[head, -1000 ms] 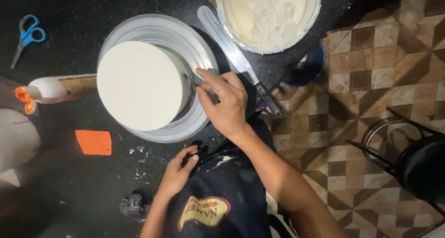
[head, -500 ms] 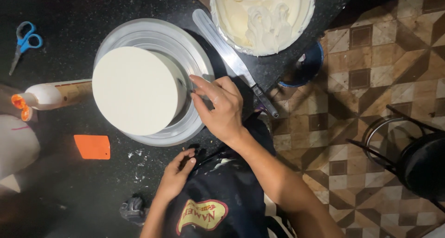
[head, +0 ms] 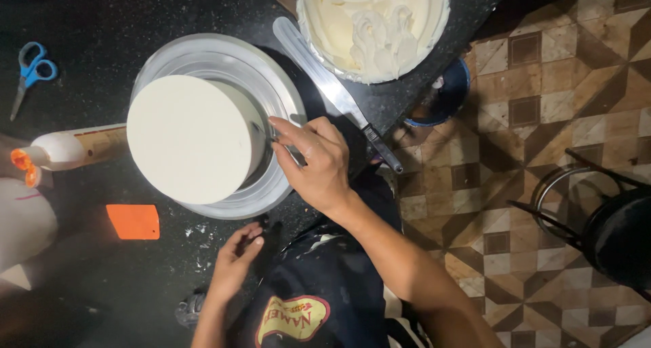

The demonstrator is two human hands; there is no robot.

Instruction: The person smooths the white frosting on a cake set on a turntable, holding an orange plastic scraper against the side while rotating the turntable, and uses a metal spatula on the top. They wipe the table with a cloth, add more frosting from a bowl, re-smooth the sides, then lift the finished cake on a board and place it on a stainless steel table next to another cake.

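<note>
A round white frosted cake (head: 190, 138) stands on a silver turntable (head: 285, 97) on a black counter. My right hand (head: 315, 161) rests at the turntable's right rim, its fingers pinched on a small thin metal tool (head: 261, 131) whose tip touches the cake's side. My left hand (head: 234, 260) lies at the counter's near edge, fingers loosely curled, holding nothing that I can see.
A long icing spatula (head: 332, 90) lies between the turntable and a big bowl of white cream (head: 373, 26). An orange scraper (head: 133, 221), a squeeze bottle (head: 64, 150) and blue scissors (head: 30, 73) lie to the left. Patterned floor and a dark stool (head: 603, 226) are to the right.
My right hand has slid along the turntable's rim toward the cake, bringing the tool against its side. The left hand has barely moved.
</note>
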